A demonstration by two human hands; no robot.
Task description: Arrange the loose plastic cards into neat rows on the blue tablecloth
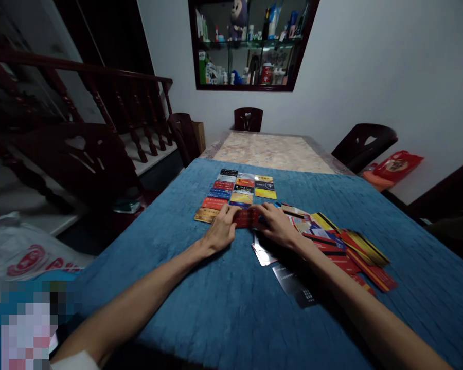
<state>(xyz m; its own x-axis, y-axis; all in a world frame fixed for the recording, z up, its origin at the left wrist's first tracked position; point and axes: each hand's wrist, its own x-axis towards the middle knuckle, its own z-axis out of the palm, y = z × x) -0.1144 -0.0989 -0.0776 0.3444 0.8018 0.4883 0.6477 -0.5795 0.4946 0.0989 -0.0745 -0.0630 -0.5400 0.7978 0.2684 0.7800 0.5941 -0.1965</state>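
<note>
A dark red card (245,219) lies low at the bottom of the middle column of laid-out cards. My left hand (223,229) grips its left end with bent fingers, next to a gold card (204,215). At the other end, the fingers of my right hand (277,226) are closed on the same card. Beyond both hands, cards overlap in three columns, among them a blue card (219,193) on the left and a yellow card (266,194) on the right. Loose cards (327,245) in red, yellow and white are spread around and beyond my right forearm.
A blue cloth (170,288) covers the near part of the table, with a patterned cover (268,149) farther back. Dark wooden chairs (364,144) stand around it. Left are a railing (111,92) and a white plastic bag (31,252). A red bag (399,167) is at right.
</note>
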